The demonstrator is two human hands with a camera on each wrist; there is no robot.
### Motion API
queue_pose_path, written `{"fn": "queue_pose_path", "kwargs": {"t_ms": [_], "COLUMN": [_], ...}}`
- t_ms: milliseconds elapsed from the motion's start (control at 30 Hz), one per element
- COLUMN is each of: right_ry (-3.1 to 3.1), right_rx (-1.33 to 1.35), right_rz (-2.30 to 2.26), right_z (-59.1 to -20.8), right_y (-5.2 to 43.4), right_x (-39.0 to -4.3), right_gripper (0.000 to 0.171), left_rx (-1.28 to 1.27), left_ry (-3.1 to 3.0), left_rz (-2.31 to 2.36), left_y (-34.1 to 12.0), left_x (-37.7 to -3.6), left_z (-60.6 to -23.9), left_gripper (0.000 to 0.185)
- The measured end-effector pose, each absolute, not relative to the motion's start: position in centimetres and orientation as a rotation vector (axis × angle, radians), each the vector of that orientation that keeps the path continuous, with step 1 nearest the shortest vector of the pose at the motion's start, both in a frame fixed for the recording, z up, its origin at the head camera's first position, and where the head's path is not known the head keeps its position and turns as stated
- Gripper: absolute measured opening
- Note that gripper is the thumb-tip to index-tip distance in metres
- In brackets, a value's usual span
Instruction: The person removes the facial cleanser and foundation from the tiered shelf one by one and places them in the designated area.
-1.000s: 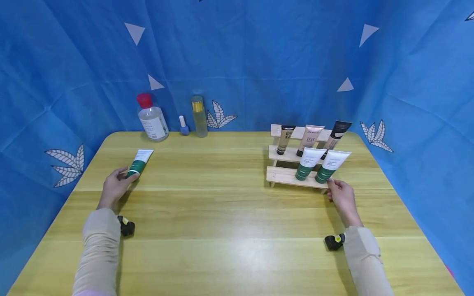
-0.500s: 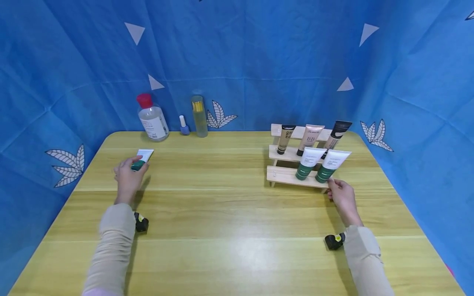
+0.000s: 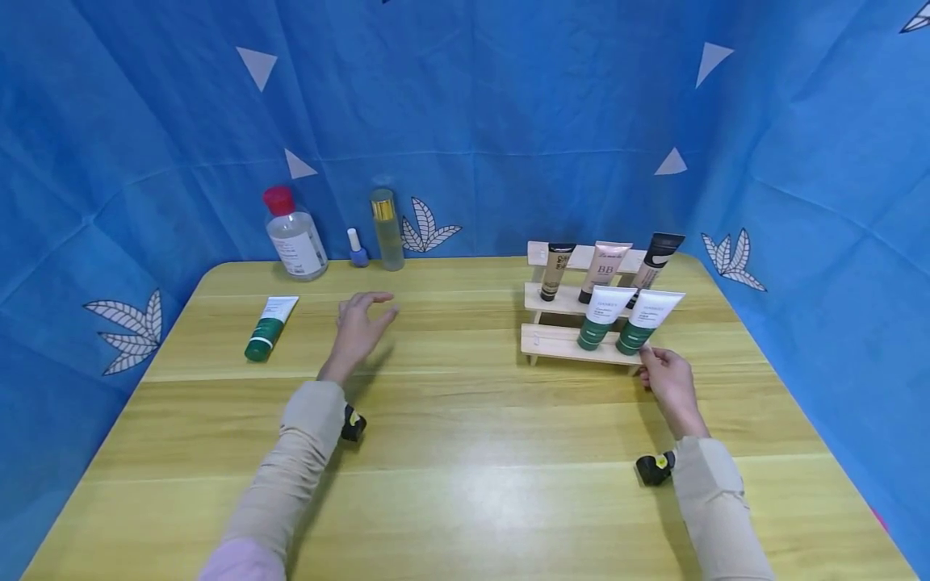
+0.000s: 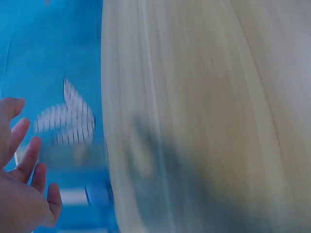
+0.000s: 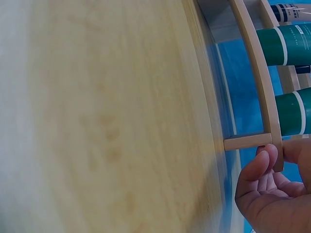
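My left hand hovers over the middle-left of the wooden table, fingers spread and holding nothing; the left wrist view shows the same relaxed fingers. A green and white tube lies flat on the table to its left, apart from it. My right hand pinches the front right corner of a stepped wooden rack. In the right wrist view my fingers close on the end of the rack's rail. Two green and white tubes stand on its front step.
Three more tubes stand on the rack's back step. Along the table's far edge are a clear bottle with a red cap, a small blue nail polish bottle and a tall bottle with a gold cap. Blue cloth walls surround the table.
My left hand let go of the green tube, which now lies at the left, and swept right toward the table's middle. The right hand stayed on the rack's corner.
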State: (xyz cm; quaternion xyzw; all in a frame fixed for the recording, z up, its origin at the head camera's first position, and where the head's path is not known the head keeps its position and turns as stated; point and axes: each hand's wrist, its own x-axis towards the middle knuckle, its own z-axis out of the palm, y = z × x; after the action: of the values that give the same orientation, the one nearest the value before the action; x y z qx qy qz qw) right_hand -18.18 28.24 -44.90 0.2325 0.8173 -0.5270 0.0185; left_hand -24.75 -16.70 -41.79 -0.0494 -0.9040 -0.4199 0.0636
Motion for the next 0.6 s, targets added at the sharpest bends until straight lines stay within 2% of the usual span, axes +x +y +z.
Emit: {"fn": "queue_pose_path", "kwargs": {"t_ms": [267, 600], "right_ry": [2.541, 2.551], "right_rx": [0.731, 0.731], "right_rz": [-1.599, -1.586], "right_z": [-44.8, -44.9], "right_y": [28.3, 28.3], "right_x": [-18.0, -18.1], "right_gripper": [0.057, 0.058], "left_rx": [-0.367, -0.546], "left_ry": [-2.742, -2.790], "left_rz": [-1.371, -1.410], "left_y": [-9.2, -3.1], "left_x": [-24.9, -24.2], "left_z": [-41.7, -41.4], "left_gripper": [0.036, 0.037]}}
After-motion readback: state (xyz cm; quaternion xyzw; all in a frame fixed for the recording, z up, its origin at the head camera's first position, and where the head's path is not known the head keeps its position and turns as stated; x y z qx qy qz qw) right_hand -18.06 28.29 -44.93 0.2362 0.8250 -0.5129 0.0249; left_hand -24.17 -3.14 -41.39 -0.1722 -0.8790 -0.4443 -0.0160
